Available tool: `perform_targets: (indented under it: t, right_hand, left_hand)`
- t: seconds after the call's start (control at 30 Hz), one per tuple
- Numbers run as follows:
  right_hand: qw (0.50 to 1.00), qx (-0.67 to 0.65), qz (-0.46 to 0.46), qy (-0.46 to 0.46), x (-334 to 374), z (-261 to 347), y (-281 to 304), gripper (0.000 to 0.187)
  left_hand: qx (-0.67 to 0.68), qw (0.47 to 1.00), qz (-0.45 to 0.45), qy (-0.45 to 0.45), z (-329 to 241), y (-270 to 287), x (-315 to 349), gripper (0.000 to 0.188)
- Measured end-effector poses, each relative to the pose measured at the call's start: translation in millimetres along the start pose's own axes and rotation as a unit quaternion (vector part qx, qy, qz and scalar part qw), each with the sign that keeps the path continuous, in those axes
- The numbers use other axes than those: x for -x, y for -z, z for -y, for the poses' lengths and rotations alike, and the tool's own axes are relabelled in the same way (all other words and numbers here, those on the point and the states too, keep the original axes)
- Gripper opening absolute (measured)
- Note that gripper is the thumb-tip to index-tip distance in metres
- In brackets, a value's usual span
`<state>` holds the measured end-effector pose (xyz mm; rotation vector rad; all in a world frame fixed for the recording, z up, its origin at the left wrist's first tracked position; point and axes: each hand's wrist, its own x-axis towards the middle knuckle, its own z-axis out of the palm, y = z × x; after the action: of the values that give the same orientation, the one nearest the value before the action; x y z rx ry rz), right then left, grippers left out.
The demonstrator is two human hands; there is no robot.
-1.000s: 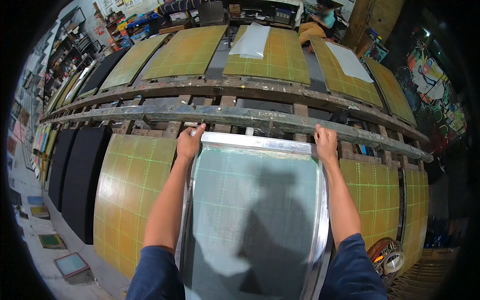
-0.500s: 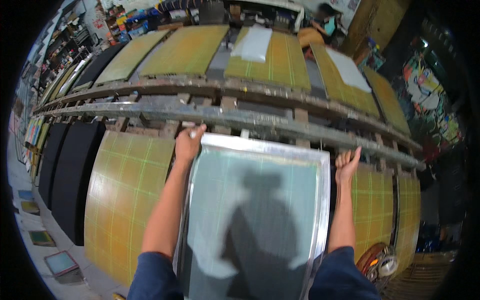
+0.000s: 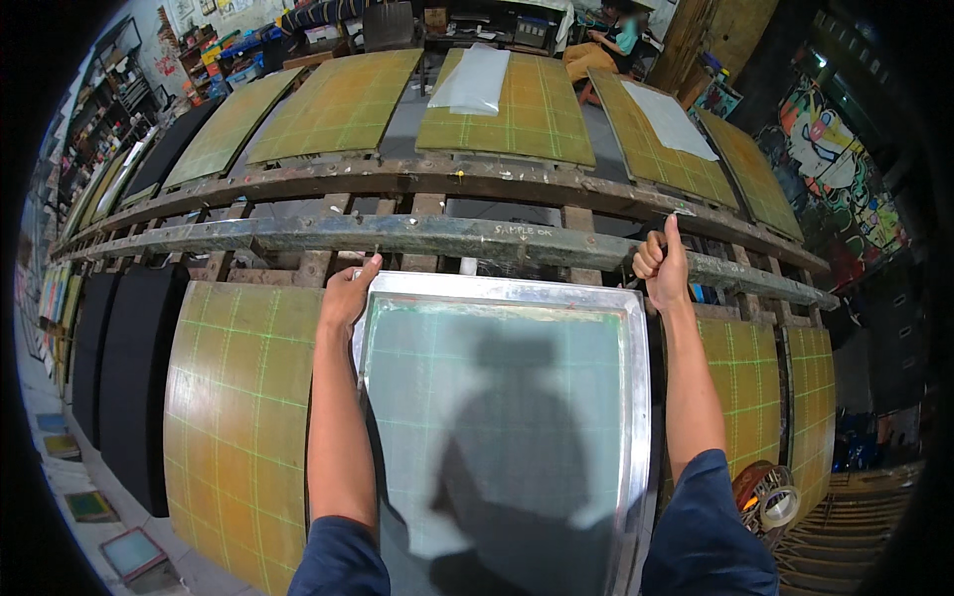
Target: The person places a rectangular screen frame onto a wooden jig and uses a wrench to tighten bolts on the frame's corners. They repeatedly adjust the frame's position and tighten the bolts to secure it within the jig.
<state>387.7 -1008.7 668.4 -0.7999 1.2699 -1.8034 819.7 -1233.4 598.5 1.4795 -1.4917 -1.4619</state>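
A screen-printing frame (image 3: 502, 287) with a bright metal rim and grey-green mesh lies before me, my shadow falling across it. My left hand (image 3: 348, 296) is closed round its upper left corner, thumb along the edge. At the upper right corner my right hand (image 3: 664, 266) is raised in front of the rail, its fingers curled into a fist and its thumb pointing up. I see nothing in that fist, and it appears apart from the frame.
A long metal rail (image 3: 397, 233) runs behind the frame. Yellow-green boards (image 3: 238, 397) with grid lines flank it, and more stand beyond. White sheets (image 3: 472, 79) lie on two far boards. Tape rolls (image 3: 778, 507) sit at the right. A person (image 3: 606, 45) sits at the back.
My right hand has risen up and left to the rail near the frame's corner. My left hand stays on the frame's left corner. The view has shifted slightly.
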Motion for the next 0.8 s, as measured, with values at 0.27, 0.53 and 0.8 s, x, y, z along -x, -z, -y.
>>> perform_targets:
  t: [0.27, 0.53, 0.8]
  right_hand:
    - [0.986, 0.143, -0.082, -0.008, -3, -10, -20, 0.061]
    - [0.867, 0.482, -0.094, 0.083, -1, -39, -45, 0.067]
    - [0.902, -0.296, -0.312, 0.047, 11, -17, 32, 0.064]
  left_hand:
    - [0.049, 0.998, 0.031, -0.008, 0, -1, -1, 0.055]
    - [0.049, 0.998, 0.04, 0.013, -3, 4, 0, 0.054]
    - [0.117, 0.992, -0.01, 0.048, 1, 5, -7, 0.062]
